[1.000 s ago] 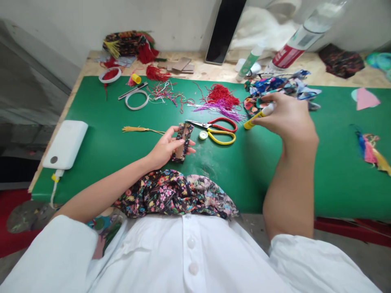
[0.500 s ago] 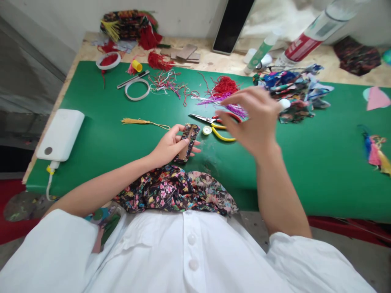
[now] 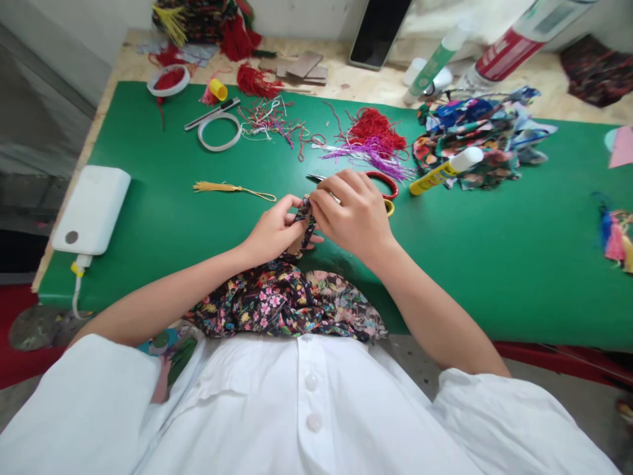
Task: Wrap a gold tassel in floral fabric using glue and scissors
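Note:
My left hand [image 3: 271,227] grips a small cardboard piece wrapped in dark floral fabric [image 3: 302,221] at the near middle of the green mat [image 3: 494,264]. My right hand [image 3: 353,211] has closed its fingers on the top end of the same piece, covering most of it. Behind my right hand lie red and yellow handled scissors [image 3: 383,191], partly hidden. A yellow glue stick [image 3: 445,169] with a white end rests on the mat to the right, against a heap of fabric scraps [image 3: 484,142]. A bunch of floral cloth [image 3: 281,307] lies at the mat's near edge.
A yellow tassel [image 3: 227,189] lies left of my hands. A white power bank [image 3: 91,209] sits at the left edge. Tape rings [image 3: 219,132], red and purple threads [image 3: 370,138], bottles [image 3: 514,46] and a dark phone [image 3: 378,30] line the back. Coloured tassels [image 3: 616,237] lie far right.
My right hand set the glue stick down by the fabric scraps, swung left across the scissors and closed on the fabric-wrapped piece. My left hand kept its hold. The camera tilted down slightly.

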A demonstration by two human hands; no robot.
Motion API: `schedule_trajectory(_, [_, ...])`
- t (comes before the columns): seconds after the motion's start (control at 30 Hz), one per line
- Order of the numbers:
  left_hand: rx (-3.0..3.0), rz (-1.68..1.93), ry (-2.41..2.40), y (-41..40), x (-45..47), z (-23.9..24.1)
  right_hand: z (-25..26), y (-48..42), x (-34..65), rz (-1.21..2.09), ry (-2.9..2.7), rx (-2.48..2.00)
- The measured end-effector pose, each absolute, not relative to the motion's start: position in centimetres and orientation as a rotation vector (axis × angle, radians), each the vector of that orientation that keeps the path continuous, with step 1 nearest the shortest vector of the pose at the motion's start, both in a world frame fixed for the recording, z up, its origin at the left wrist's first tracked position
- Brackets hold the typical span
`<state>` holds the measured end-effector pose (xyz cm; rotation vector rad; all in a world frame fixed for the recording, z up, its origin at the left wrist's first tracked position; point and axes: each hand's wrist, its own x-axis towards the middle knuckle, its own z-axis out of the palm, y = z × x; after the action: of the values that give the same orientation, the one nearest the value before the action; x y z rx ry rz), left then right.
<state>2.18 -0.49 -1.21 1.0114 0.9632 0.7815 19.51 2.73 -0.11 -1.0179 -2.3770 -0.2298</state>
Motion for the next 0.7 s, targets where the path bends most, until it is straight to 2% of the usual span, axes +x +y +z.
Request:
schedule_trajectory(0.13, [1.006,0.760,0.984,-0.42,2.17,-1.05,-0.41,2.94,19.52,-0.251,-2.398,-0.979])
schedule_trajectory(0.33, [0.981,0.739,0.967,-0.29,2.13,-0.85,-0.59,3.53,19.92,-0.107,-2.366,-0.894])
schedule_trajectory(0.7, [1.030,0.777,0.898,-0.25,1.87,-0.21,0.16,3.28,20.05,0.598,-1.972,-1.055])
